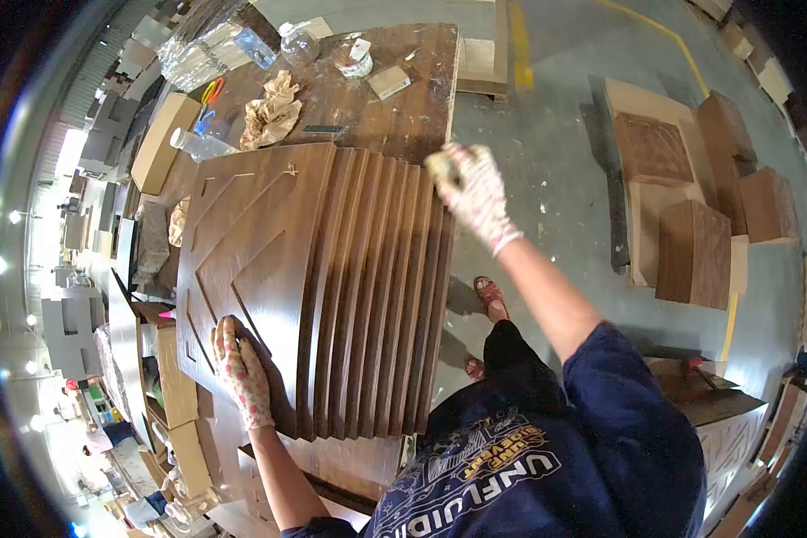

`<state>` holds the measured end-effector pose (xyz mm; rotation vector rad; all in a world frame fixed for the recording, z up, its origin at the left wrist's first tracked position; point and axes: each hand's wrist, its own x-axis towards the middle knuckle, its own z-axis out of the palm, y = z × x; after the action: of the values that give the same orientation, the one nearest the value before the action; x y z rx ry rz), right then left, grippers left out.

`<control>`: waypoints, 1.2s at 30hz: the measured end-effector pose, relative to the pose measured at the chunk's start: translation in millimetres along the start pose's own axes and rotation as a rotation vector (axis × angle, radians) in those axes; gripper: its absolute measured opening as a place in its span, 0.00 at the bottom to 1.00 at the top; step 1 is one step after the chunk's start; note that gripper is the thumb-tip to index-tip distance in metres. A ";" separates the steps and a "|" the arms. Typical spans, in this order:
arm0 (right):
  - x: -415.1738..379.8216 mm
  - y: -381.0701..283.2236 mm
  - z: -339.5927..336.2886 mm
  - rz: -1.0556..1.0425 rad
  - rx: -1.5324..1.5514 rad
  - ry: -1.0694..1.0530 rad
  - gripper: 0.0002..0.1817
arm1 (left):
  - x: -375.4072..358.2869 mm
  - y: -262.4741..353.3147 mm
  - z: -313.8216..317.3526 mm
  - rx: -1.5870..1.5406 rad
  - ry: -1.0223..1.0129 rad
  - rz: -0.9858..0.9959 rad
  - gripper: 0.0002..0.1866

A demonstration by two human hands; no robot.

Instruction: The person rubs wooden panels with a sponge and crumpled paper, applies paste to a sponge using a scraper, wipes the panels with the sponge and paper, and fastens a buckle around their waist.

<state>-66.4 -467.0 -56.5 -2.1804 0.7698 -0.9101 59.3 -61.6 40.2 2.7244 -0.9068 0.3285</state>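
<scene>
A: Where was the wood panel [332, 287] w/ respect to the hands?

B: It lay flat on the desk [403, 99], dark brown, ribbed on its right half, chevron grooves cut into the left half. The left hand [240, 372], in a floral glove, was spread flat, palm down, on the near-left part of the panel, beside the chevrons; fingers open, gripping nothing. The right hand [473, 193], same kind of glove, was at the panel's far-right corner, fingers curled round a small yellowish pad [443, 167] that touched the top end of the ribs.

A: Any writing readable?

B: Only on the person's dark blue shirt [547, 466]: big letters approx. "UNFLUIDI…", seen upside down, w/ a smaller line under it, too small to read. No brand could be made out on the panel.

A: What else was on the desk?

B: Beyond the panel: crumpled brown paper [271, 112], scissors [209, 97] w/ red and yellow handles, a clear plastic bottle [197, 143] lying on its side just beside the panel's far-left corner, another bottle [298, 43] further back, a tape roll [357, 61] and a small block [388, 82].

A: And the floor?

B: Grey concrete floor [547, 117], w/ several brown wooden boxes [695, 251] to the right, well apart from the desk. The person's sandalled feet [491, 294] showed just right of the panel's edge.
</scene>
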 end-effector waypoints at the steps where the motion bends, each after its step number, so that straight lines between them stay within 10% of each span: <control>1: 8.2 17.4 4.5 0.037 -0.101 0.160 0.14 | 0.1 -0.2 0.8 -0.012 0.010 0.000 0.22; 3: -13.5 27.7 4.0 0.100 -0.015 0.185 0.17 | 3.2 0.2 2.6 -0.023 0.027 0.006 0.21; 5: -60.0 10.0 2.0 -0.359 -0.174 -0.093 0.20 | 1.1 -0.5 2.5 -0.018 0.025 0.011 0.22; 7: -113.8 -27.4 3.0 -0.336 0.219 -0.035 0.18 | 1.9 -1.2 3.4 -0.018 0.033 0.007 0.22; 11: -82.8 22.9 20.5 -0.321 -0.068 -0.015 0.19 | -0.6 -4.8 3.7 -0.037 0.035 0.016 0.21; 15: -20.3 60.7 10.7 0.152 0.032 0.087 0.25 | 1.6 -2.2 2.3 0.024 0.015 0.000 0.21; 21: -89.9 22.8 7.5 -0.304 0.173 0.015 0.27 | 2.0 -4.3 3.6 -0.017 -0.001 -0.028 0.21; 25: -31.1 60.2 2.6 0.166 -0.037 0.022 0.26 | 0.6 -4.1 2.8 -0.037 0.029 0.023 0.21; 32: -124.5 9.7 0.9 -0.102 0.256 -0.162 0.27 | 1.1 -7.2 5.9 0.010 0.066 0.036 0.19; 36: -247.0 -45.5 -38.6 -0.609 0.206 -0.464 0.26 | 1.0 -1.9 3.6 0.042 0.115 0.055 0.19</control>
<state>-229.0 -276.1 -97.1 -2.3355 -0.2168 -0.6681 61.7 -61.7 36.8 2.6901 -0.9543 0.5145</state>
